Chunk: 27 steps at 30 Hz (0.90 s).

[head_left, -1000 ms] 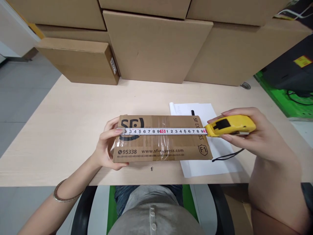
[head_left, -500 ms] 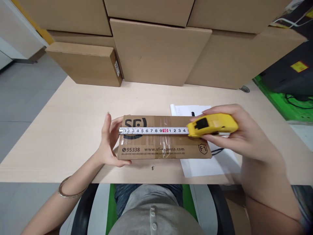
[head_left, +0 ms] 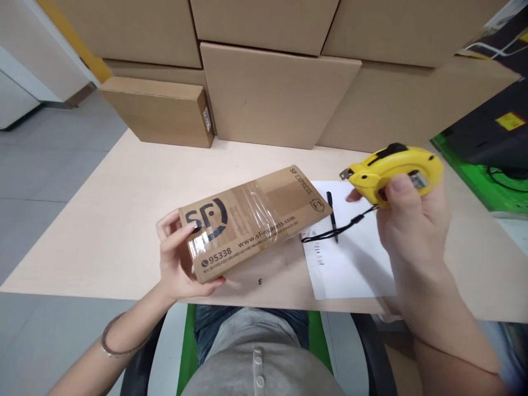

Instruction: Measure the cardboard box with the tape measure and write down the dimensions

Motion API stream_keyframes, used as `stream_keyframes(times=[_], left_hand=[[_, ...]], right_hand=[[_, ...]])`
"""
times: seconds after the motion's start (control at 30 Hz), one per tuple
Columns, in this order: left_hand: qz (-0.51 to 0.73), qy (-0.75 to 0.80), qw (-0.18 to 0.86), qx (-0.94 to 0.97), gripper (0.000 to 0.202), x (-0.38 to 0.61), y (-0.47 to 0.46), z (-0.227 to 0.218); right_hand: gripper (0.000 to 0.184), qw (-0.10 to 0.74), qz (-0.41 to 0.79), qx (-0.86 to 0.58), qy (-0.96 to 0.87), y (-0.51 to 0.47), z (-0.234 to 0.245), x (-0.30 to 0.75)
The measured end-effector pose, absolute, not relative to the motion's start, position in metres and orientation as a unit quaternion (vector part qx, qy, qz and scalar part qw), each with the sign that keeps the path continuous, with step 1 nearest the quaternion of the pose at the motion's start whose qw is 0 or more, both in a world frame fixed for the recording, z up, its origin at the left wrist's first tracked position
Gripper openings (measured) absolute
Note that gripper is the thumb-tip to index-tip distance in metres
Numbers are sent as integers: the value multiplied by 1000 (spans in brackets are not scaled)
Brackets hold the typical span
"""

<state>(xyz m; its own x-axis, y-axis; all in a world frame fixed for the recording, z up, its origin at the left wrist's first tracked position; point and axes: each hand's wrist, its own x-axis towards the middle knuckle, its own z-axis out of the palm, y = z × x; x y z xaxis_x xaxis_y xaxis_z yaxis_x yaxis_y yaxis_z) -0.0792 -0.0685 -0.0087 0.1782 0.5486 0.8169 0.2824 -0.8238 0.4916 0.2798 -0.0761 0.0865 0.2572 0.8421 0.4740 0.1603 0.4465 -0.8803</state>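
My left hand (head_left: pixel 177 258) grips the left end of a brown cardboard box (head_left: pixel 247 212), with the thumb below and fingers on top and behind. The box carries black SF Express print and a band of clear tape, and it is tilted with its right end farther from me. In my right hand (head_left: pixel 412 220) is a yellow tape measure (head_left: pixel 396 170), raised above the table's right side. Its blade is drawn in, only the metal end hook showing. A black wrist strap (head_left: pixel 336 228) hangs from it over a white sheet of paper (head_left: pixel 355 269). Beside the strap, a black pen (head_left: pixel 331 206) lies on the paper.
Large cardboard boxes (head_left: pixel 276 93) are stacked along the table's back edge. A smaller closed carton (head_left: pixel 160 110) stands at the back left. Beyond the table (head_left: pixel 136 220) on the right are dark equipment and cables on a green surface (head_left: pixel 478 170).
The tape blade, stretched along the box before, has gone back into its case. My right hand has lifted the tape measure away to the upper right. The box has turned and tilted in my left hand.
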Motion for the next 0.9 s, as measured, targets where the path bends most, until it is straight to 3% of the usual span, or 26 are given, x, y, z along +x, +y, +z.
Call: stream_keyframes(times=[0.13, 0.27, 0.37, 0.43, 0.6, 0.73, 0.9], left_hand=[[566, 349, 30, 747, 109, -58, -101, -4], [522, 275, 6, 807, 100, -45, -121, 5], [496, 170, 74, 848, 75, -38, -119, 12], [505, 139, 113, 845, 70, -34, -108, 15], [456, 287, 258, 802, 108, -27, -67, 13], [419, 271, 370, 784, 107, -23, -45, 9], [410, 215, 423, 779, 100, -20, -26, 5]], right_hand=[[31, 580, 328, -504, -549, -71, 66, 274], [40, 553, 359, -490, -570, -55, 57, 262], [45, 553, 362, -481, -576, -38, 55, 256], [46, 554, 375, -478, -569, -29, 54, 254], [42, 554, 384, -459, -578, -27, 53, 250], [41, 548, 355, -472, -592, -37, 57, 248], [44, 552, 281, -473, -627, -44, 74, 252]])
